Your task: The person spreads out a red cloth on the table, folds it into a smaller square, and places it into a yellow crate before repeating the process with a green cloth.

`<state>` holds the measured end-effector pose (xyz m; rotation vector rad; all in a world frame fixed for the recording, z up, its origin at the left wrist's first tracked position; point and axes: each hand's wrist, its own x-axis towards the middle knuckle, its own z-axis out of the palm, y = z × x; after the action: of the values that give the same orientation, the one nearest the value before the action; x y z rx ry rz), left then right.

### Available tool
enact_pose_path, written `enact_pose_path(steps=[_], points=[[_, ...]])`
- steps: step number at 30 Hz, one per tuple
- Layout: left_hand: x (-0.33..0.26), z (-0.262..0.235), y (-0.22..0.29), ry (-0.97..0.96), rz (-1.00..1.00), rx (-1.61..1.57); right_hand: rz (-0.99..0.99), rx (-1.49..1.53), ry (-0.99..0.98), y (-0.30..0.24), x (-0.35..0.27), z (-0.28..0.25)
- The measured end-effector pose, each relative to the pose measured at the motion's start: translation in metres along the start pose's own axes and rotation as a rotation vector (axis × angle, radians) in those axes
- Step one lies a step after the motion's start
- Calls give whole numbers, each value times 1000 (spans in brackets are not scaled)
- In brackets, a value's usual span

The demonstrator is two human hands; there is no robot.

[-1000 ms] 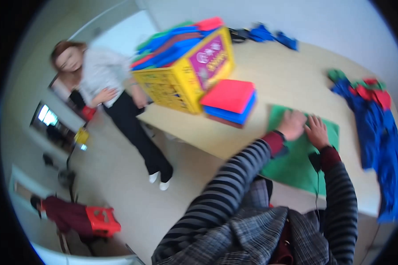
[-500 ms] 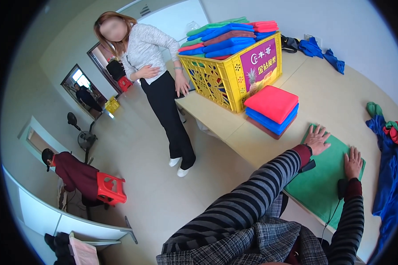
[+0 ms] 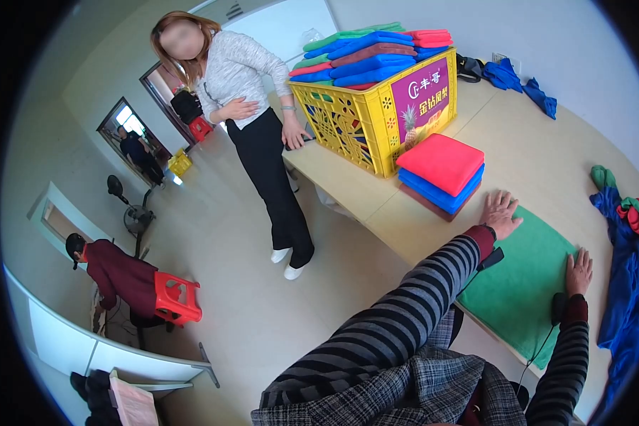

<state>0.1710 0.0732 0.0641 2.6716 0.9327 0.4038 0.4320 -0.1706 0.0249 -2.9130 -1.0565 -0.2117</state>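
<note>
A green cloth (image 3: pixel 522 291) lies spread flat on the table at the near right. My left hand (image 3: pixel 500 214) rests palm down on its far left corner, fingers stretched out. At the cloth's right edge my right hand (image 3: pixel 579 272) also lies flat, its fingers extended. Neither hand grips anything. Just beyond my left hand sits a stack of folded cloths, red (image 3: pixel 444 163) on top, blue (image 3: pixel 444 190) in the middle and brown (image 3: pixel 441 206) at the bottom.
A yellow plastic crate (image 3: pixel 348 128) full of folded cloths stands farther back on the table (image 3: pixel 497 124). Loose blue cloths (image 3: pixel 625 284) lie along the right side. A person (image 3: pixel 252 135) stands at the table's left edge; another (image 3: pixel 121 277) sits on a red stool (image 3: pixel 179 298).
My hands have moved apart: the left has slid left to the cloth's corner, the right outward to its edge. The green cloth between them lies more exposed.
</note>
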Motion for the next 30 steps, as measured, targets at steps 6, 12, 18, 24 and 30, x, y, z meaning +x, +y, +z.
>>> enact_pose_path(steps=[6, 12, 18, 24, 30], points=[[1, 2, -2, 20, 4, -2, 42, -25, 35, 21, 2, 13], [1, 3, -1, 12, 3, -7, 48, -18, 29, 30, -6, 11], [2, -3, -5, -37, 4, -27, -4, -5, 10, 43, -24, 11], [-25, -17, 2, -102, 30, -28, -26, 28, -41, 51, -59, -10], [-97, -19, 39, -213, 270, 50, -269, 140, 40, -36, -156, -44]])
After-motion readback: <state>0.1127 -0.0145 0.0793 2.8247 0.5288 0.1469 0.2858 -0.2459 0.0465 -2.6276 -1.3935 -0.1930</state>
